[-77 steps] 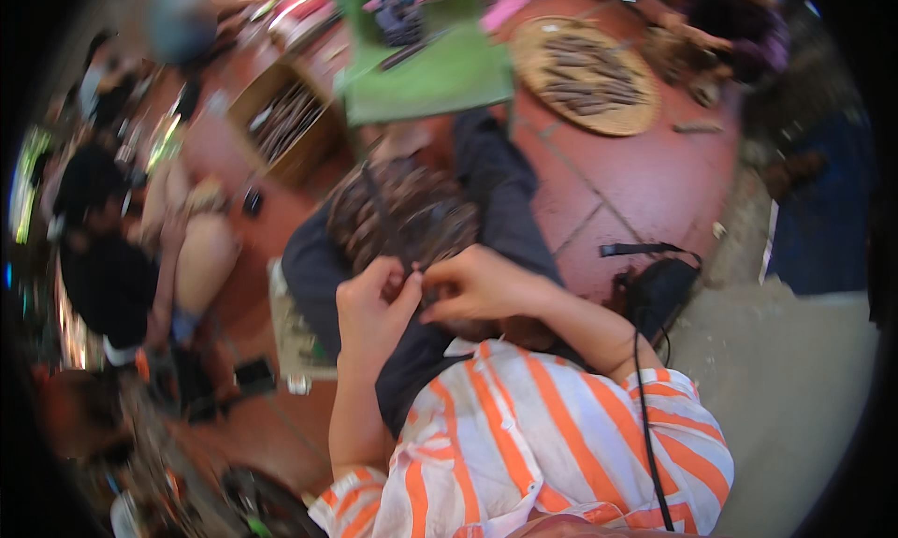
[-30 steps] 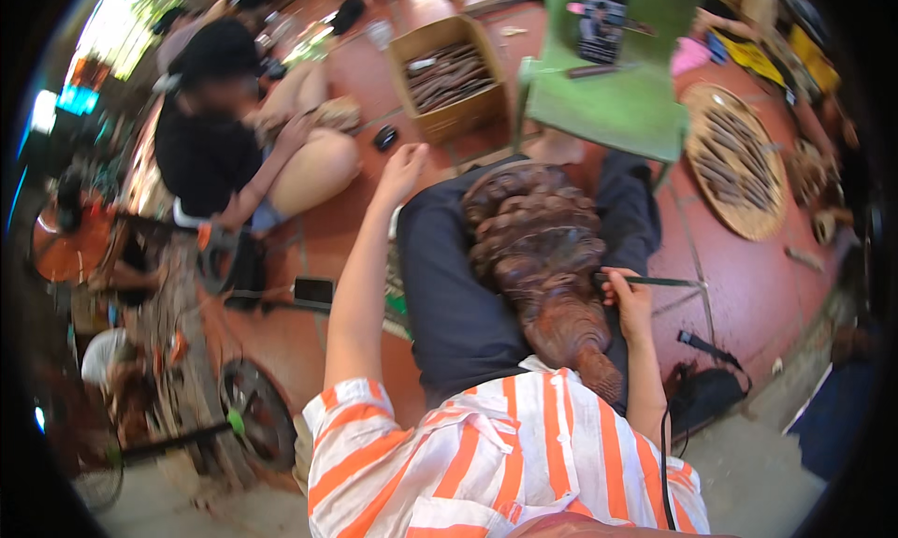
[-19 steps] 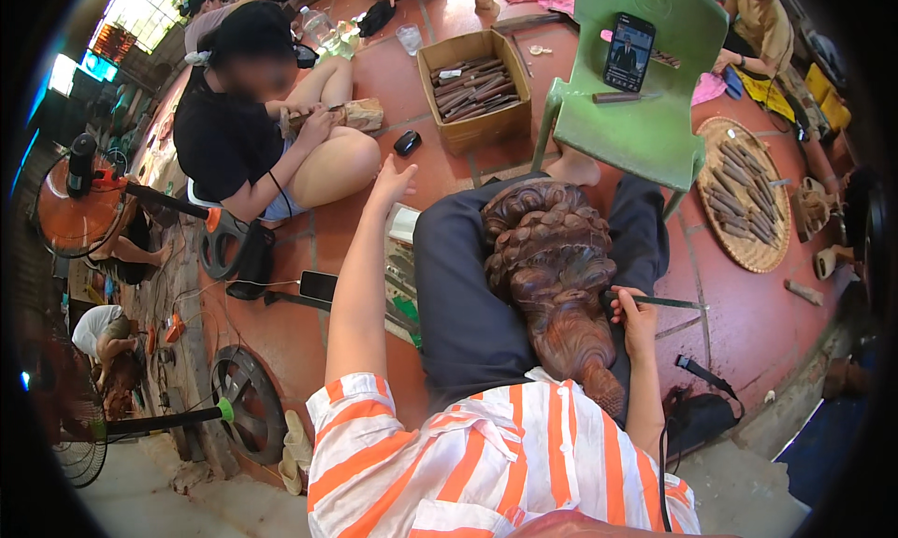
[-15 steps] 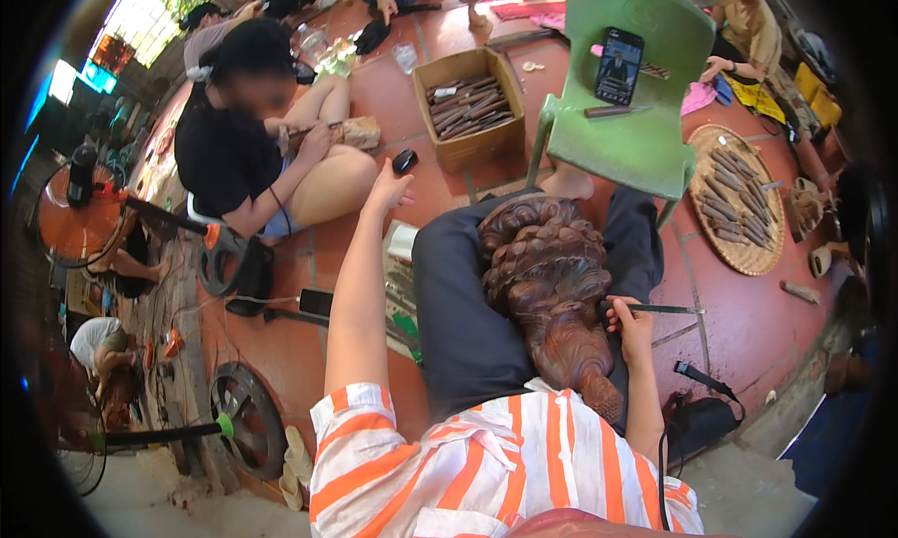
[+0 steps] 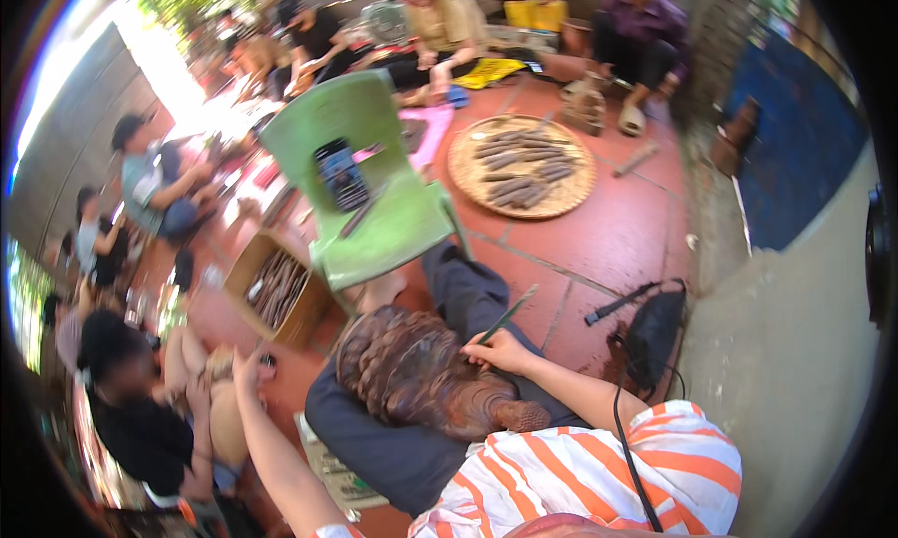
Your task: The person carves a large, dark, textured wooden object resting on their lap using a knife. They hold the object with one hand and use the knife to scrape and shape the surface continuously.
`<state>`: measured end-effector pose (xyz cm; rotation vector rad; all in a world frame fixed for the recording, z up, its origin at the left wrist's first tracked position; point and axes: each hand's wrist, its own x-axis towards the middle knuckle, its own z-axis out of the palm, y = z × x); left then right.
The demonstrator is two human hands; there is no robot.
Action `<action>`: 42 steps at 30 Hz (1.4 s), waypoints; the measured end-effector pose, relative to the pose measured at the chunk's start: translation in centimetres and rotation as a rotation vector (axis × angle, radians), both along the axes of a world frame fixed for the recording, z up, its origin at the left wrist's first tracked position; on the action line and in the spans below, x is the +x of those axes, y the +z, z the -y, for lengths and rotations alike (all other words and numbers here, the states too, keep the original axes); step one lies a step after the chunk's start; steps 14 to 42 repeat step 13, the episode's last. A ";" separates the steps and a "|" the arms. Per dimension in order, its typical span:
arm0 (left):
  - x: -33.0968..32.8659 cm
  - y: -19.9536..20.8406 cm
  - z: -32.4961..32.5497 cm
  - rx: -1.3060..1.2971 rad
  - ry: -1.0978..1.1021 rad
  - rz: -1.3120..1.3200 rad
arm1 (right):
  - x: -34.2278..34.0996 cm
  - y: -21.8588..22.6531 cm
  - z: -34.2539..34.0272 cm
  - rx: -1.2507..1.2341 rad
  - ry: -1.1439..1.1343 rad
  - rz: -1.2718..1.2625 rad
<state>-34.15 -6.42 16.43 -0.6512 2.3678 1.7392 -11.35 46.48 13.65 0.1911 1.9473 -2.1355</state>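
Across my lap lies a dark brown wood carving (image 5: 412,370), with rounded bumps at its far end and a narrow, knobbly near end. My right hand (image 5: 500,353) is closed around a slim, dark, chisel-like tool (image 5: 513,312) beside the carving; the tool's free end points up and away. Out to the left, my left hand (image 5: 249,377) is stretched toward a seated person, with a small black rounded object (image 5: 268,360) at its fingers. Blur hides how exactly the fingers grip it.
Ahead stands a green plastic chair (image 5: 374,243) bearing a phone (image 5: 341,175) and a tool. A cardboard box (image 5: 297,321) of tools is left of it, a round woven tray (image 5: 468,187) of tools right. A person (image 5: 131,416) sits close left. A black bag (image 5: 655,337) lies right.
My view has swung to the right, so the scene sits further left and tilted. Both hands keep their objects; the right-hand tool now points up and away instead of rightward.
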 end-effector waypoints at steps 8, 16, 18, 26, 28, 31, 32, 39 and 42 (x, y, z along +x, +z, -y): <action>0.8 3.1 0.6 -0.218 -0.051 0.183 | 0.4 0.7 0.4 -0.064 -0.002 -0.001; 4.5 4.6 1.1 -0.331 -0.006 0.220 | 0.6 0.3 0.1 -0.055 -0.012 -0.008; 4.5 4.6 1.1 -0.331 -0.006 0.220 | 0.6 0.3 0.1 -0.055 -0.012 -0.008; 4.5 4.6 1.1 -0.331 -0.006 0.220 | 0.6 0.3 0.1 -0.055 -0.012 -0.008; 4.5 4.6 1.1 -0.331 -0.006 0.220 | 0.6 0.3 0.1 -0.055 -0.012 -0.008; 4.5 4.6 1.1 -0.331 -0.006 0.220 | 0.6 0.3 0.1 -0.055 -0.012 -0.008; 4.5 4.6 1.1 -0.331 -0.006 0.220 | 0.6 0.3 0.1 -0.055 -0.012 -0.008; 4.5 4.6 1.1 -0.331 -0.006 0.220 | 0.6 0.3 0.1 -0.055 -0.012 -0.008; 4.5 4.6 1.1 -0.331 -0.006 0.220 | 0.6 0.3 0.1 -0.055 -0.012 -0.008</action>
